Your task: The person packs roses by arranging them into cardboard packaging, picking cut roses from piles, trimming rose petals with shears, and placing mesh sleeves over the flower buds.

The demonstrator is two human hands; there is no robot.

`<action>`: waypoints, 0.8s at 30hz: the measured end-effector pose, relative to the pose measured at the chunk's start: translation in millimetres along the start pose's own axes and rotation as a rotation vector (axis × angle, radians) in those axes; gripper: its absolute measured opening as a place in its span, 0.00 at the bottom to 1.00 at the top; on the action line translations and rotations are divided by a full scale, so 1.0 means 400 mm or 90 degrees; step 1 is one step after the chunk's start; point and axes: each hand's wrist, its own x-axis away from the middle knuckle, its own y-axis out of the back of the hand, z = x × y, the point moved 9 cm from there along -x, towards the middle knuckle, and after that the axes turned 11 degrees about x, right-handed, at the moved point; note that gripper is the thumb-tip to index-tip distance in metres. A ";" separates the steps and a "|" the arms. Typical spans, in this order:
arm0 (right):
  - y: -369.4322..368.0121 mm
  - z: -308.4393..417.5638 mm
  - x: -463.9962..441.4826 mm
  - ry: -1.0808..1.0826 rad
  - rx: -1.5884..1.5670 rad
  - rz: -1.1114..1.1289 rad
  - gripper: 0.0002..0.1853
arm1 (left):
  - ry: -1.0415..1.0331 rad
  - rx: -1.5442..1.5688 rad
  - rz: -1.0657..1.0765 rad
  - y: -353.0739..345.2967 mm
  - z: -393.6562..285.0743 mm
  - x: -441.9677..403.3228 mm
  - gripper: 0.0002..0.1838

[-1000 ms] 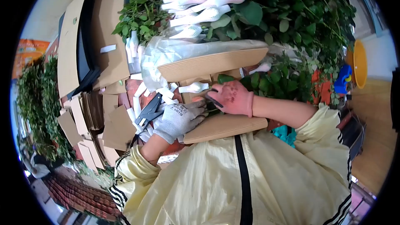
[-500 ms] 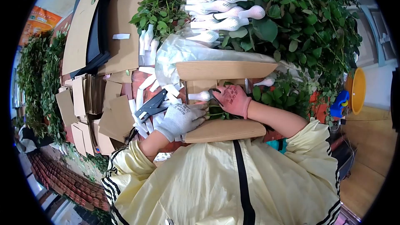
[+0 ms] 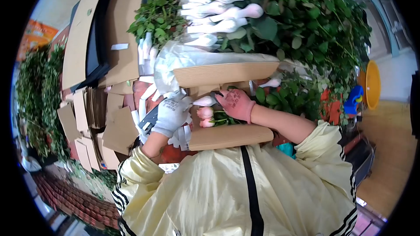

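My right hand (image 3: 236, 105), in a pinkish-red glove with dark fingertips, is closed around a rose just behind its bud. A white foam net sleeve (image 3: 204, 101) covers that bud and points left. At the sleeve's narrow left end, the fingers of my left hand (image 3: 173, 112), gloved in pale grey, are pinched together. Just below lie two bare pink roses (image 3: 204, 113), their leafy stems running right under my right hand. They rest between the raised far flap (image 3: 225, 73) and the near flap (image 3: 232, 137) of a corrugated cardboard wrapper.
Sleeved roses (image 3: 218, 26) are piled beyond the wrapper, leaves (image 3: 315, 30) to the right. Loose white sleeves (image 3: 146, 100) and a dark grey tool (image 3: 148, 120) lie left, beside stacked cardboard pieces (image 3: 94, 109). A yellow basin (image 3: 372, 85) stands far right.
My left hand has lifted away from the near flap and moved up and left to the sleeve's end. The two bare pink roses have come into view. The camera view has shifted slightly.
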 end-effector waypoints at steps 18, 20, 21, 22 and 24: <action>0.002 0.012 -0.001 0.015 0.051 0.043 0.19 | -0.016 0.000 0.224 -0.044 -0.162 -0.013 0.16; 0.000 0.008 -0.001 0.016 0.048 0.047 0.20 | 0.026 0.016 0.249 -0.058 -0.139 -0.001 0.18; -0.008 -0.004 -0.007 0.001 0.005 0.043 0.20 | 0.065 0.031 0.278 -0.068 -0.125 0.006 0.19; -0.013 -0.013 -0.010 -0.013 -0.037 0.039 0.20 | 0.066 0.032 0.277 -0.068 -0.122 0.006 0.19; -0.014 -0.019 -0.009 -0.018 -0.058 0.050 0.20 | 0.096 0.071 0.317 -0.082 -0.104 0.016 0.22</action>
